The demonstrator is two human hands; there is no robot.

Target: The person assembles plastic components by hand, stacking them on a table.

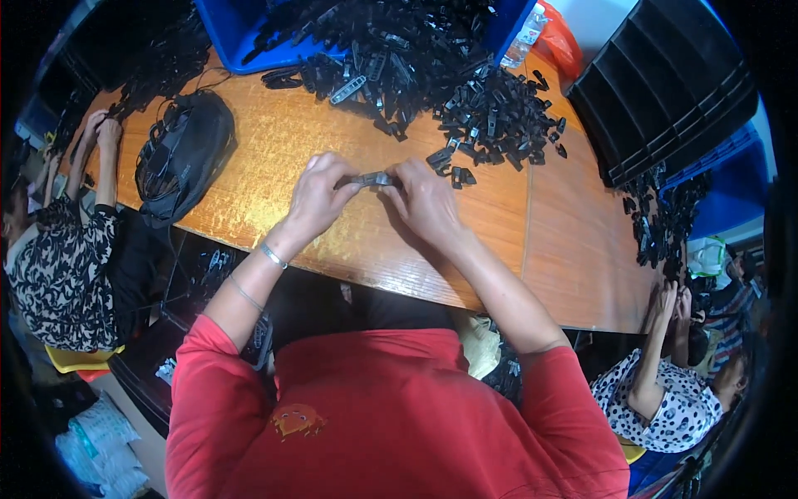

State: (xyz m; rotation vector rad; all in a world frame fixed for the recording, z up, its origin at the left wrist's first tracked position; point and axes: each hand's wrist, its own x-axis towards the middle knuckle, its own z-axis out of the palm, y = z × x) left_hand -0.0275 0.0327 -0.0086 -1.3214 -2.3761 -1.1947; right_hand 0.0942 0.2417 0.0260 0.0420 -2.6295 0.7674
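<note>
Between my two hands is a small black plastic clip-like part (371, 179), held just above the wooden table (274, 125). My left hand (320, 187) pinches its left end with thumb and fingers. At its right end, my right hand (424, 200) grips it the same way. My fingers cover both ends, so only the middle of the part shows. Beyond my hands lies a big heap of similar black parts (490, 116), spilling toward me from a blue bin (220, 33). A few loose parts (461, 176) lie close to my right hand.
A black backpack (195, 154) lies on the table to my left. At the back right are a plastic bottle (525, 37), a red bag (563, 41) and stacked black trays (665, 83). Co-workers sit at the left (62, 274) and right (665, 399), near other heaps of black parts.
</note>
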